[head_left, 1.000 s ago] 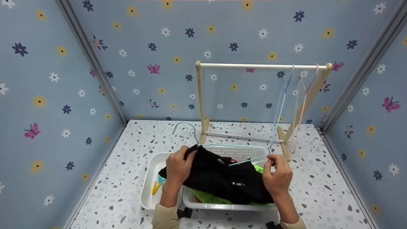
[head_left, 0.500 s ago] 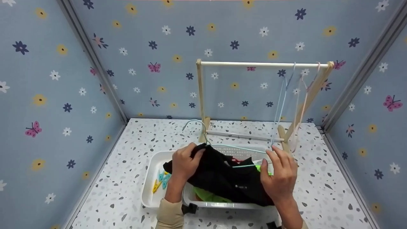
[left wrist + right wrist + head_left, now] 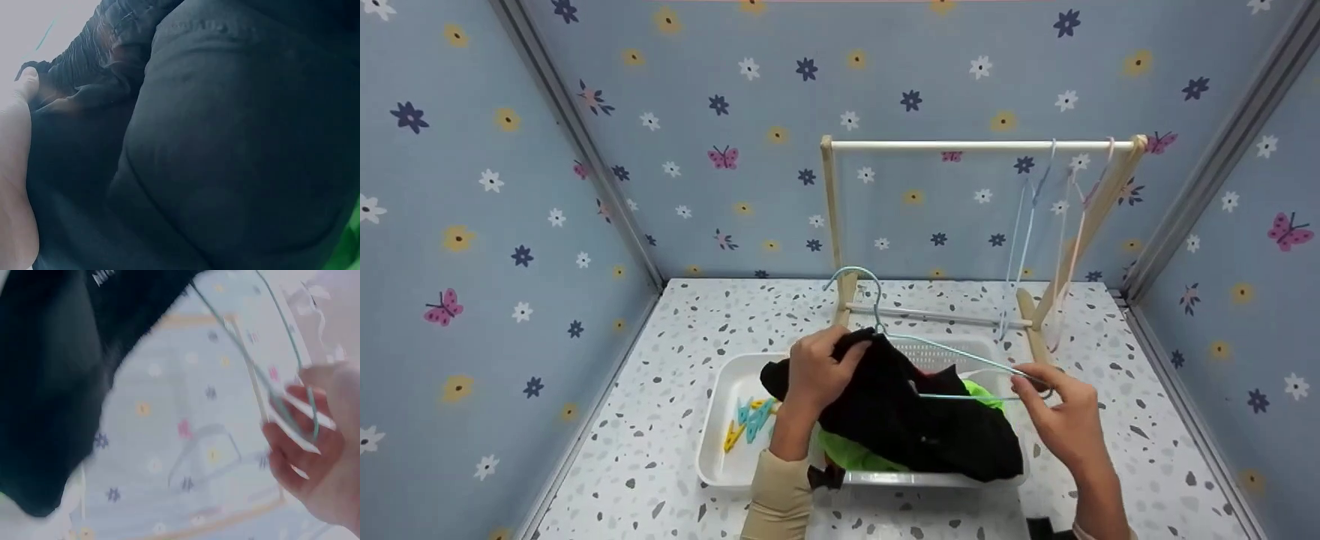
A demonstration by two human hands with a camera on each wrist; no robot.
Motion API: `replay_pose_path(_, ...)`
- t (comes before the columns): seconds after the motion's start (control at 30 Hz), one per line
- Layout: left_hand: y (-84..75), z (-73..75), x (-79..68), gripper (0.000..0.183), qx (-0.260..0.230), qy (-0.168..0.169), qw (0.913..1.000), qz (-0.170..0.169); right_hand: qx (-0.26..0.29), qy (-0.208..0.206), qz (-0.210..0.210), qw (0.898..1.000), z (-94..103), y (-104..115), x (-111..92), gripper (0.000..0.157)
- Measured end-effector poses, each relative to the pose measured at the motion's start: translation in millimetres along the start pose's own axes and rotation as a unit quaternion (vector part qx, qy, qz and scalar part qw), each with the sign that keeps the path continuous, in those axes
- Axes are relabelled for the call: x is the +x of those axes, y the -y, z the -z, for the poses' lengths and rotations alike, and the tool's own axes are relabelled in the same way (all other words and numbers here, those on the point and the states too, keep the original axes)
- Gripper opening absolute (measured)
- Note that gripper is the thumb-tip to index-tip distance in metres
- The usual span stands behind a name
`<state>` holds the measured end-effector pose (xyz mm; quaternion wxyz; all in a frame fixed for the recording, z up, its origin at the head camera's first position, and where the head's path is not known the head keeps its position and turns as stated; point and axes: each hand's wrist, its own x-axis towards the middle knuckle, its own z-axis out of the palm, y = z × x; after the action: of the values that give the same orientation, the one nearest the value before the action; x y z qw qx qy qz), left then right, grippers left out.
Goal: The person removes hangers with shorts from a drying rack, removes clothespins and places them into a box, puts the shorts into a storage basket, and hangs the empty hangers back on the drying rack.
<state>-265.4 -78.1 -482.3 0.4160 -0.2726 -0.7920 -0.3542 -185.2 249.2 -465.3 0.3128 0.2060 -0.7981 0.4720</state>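
Observation:
Black shorts [image 3: 885,405] with a gathered elastic waistband [image 3: 107,48] hang over the basket. At the waistband, my left hand [image 3: 821,375] pinches the cloth just below the hook of a light-blue wire hanger [image 3: 855,270]. One arm of the hanger is inside the shorts, hidden by the cloth. The other end sticks out to the right, where my right hand [image 3: 1061,409] holds its bent corner between thumb and fingers. In the right wrist view the hanger wire [image 3: 247,360] runs from the shorts to the right hand [image 3: 315,439].
Under the shorts stands a white basket [image 3: 915,478] with bright green cloth [image 3: 859,454]. To its left, a white tray [image 3: 712,450] holds yellow and blue clothespins [image 3: 757,420]. Behind, a wooden rack [image 3: 937,146] carries a blue hanger [image 3: 1027,232] and a pink hanger [image 3: 1076,240] at its right end.
Both hands, the hanger and the shorts have moved right. The right hand opened around the hanger's end, then took hold of its corner. More of the clothespins shows now.

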Motion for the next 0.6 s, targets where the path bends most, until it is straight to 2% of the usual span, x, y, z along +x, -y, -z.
replay_pose_path(0.03,-1.4,-2.2,2.2,0.03,-0.003,0.002,1.0,-0.003,0.048,0.013,-0.028,0.998,5.2,-1,-1,0.017)
replay_pose_path(0.1,-4.5,-6.6,5.6,0.029,-0.009,0.005,0.9999,-0.007,0.141,0.035,-0.071,0.987,13.2,-2,-4,0.015)
replay_pose_path(0.2,-8.4,-11.6,8.7,0.027,-0.014,0.01,0.9998,-0.013,0.215,0.065,-0.112,0.968,19.6,-1,-7,0.018)
replay_pose_path(0.3,-12.4,-16.1,9.7,0.026,-0.017,0.011,0.9997,-0.015,0.228,0.083,-0.124,0.962,23.3,0,-12,0.023)
replay_pose_path(0.4,-16.2,-20.3,11.0,0.026,-0.017,0.013,0.9996,-0.018,0.239,0.083,-0.128,0.959,26.8,1,-16,0.026)
replay_pose_path(0.6,-22.2,-31.8,23.1,0.027,-0.037,0.037,0.9983,-0.024,0.245,0.043,-0.117,0.961,37.4,0,-17,0.026)
